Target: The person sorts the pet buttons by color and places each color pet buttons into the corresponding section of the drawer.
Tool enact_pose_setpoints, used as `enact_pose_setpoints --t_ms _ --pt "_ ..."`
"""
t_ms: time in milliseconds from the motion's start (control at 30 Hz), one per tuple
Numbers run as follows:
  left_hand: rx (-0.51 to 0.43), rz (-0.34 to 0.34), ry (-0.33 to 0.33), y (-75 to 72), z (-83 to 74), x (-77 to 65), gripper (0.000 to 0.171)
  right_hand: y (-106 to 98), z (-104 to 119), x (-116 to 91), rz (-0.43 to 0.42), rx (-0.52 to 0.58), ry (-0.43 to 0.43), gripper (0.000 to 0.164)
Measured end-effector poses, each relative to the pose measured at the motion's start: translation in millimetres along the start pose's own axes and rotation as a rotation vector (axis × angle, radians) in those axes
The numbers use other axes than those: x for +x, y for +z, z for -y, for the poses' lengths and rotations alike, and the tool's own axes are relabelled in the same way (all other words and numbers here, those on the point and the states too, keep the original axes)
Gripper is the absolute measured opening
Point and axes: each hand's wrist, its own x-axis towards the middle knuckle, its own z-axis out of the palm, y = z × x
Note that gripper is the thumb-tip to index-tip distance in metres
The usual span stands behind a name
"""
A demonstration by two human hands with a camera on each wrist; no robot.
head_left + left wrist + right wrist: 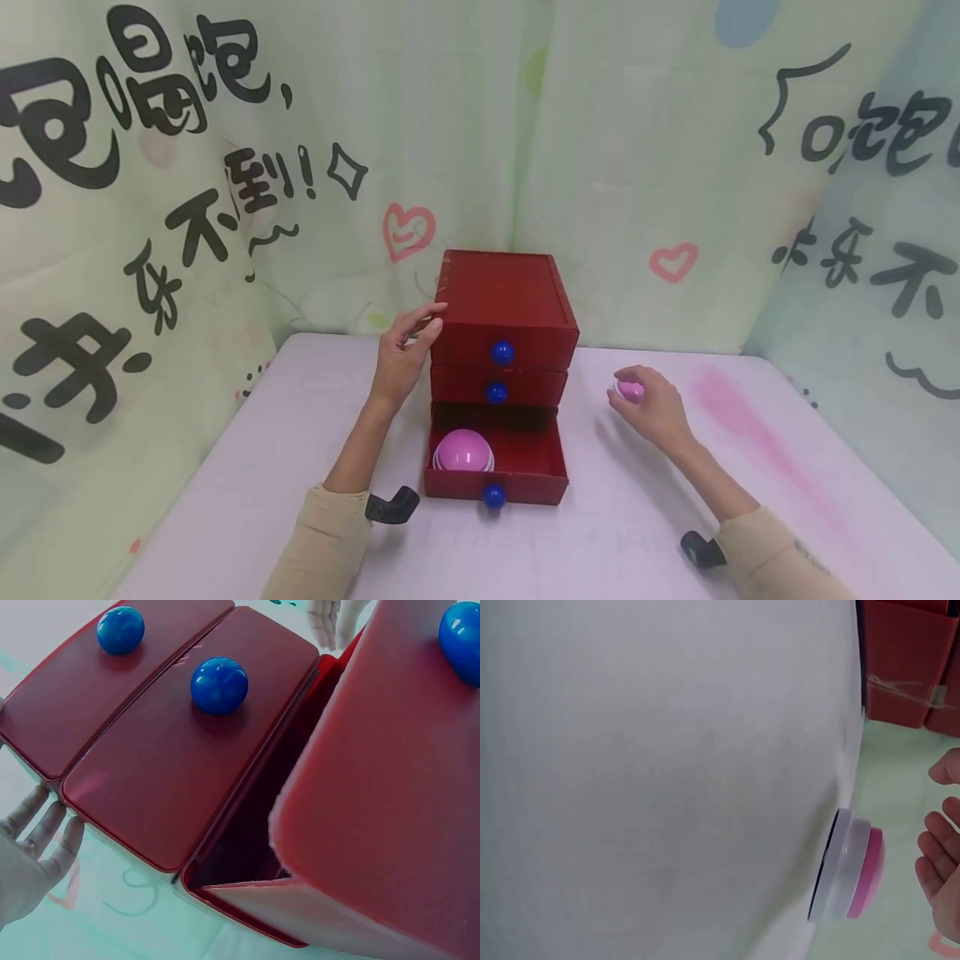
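A red box of drawers stands upright, its lowest drawer pulled out. Inside that drawer, on the left, sits a pink dome button with a white base. My left hand is at the box's left side, fingertips right at the wall near the upper drawers; the left wrist view shows its fingers extended. To the right of the box, my right hand is beside a second pink-and-white button on the table. The right wrist view shows a gap between this button and the loosely bent fingers.
Each drawer front has a round blue knob, such as the top one. The white table ends at a printed curtain behind the box, with more curtain at both sides. Dark curved pieces stick out at both wrists.
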Motion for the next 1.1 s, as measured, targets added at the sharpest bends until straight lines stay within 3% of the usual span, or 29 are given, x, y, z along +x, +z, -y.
enact_pose_setpoints --t_ms 500,1100 --pt "0.002 -0.004 0.013 0.3 1.1 1.1 0.032 -2.8 -25.6 8.2 0.027 -0.012 0.02 0.043" --pt "-0.001 -0.002 0.023 -0.3 1.5 0.4 0.032 -1.1 -36.8 15.7 0.173 -0.019 0.112 0.068"
